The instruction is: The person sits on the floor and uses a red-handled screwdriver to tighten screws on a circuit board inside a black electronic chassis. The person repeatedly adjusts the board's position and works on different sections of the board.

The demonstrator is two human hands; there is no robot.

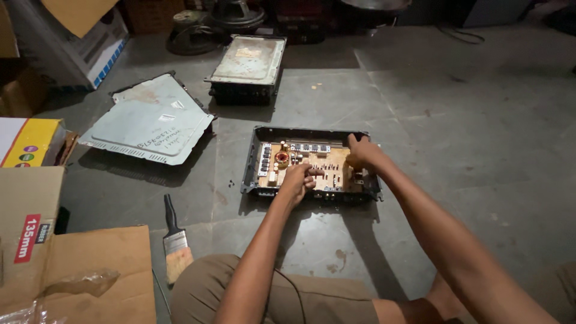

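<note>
An opened amplifier chassis [254, 157] lies on the concrete floor in front of me, its tan circuit board [329, 161] showing rows of components and a copper coil. My left hand [298, 180] rests over the near middle of the board, fingers curled and pointing at it. At the board's far right end my right hand [362, 153] presses down, thumb up by the back wall. Whether either hand holds a small part is hidden by the fingers.
The removed grey metal cover [150, 120] lies to the left. A second closed amplifier [247, 67] sits behind. A paintbrush [175, 240] lies near my knee, cardboard boxes [72, 270] at left, small screws [229, 182] beside the chassis.
</note>
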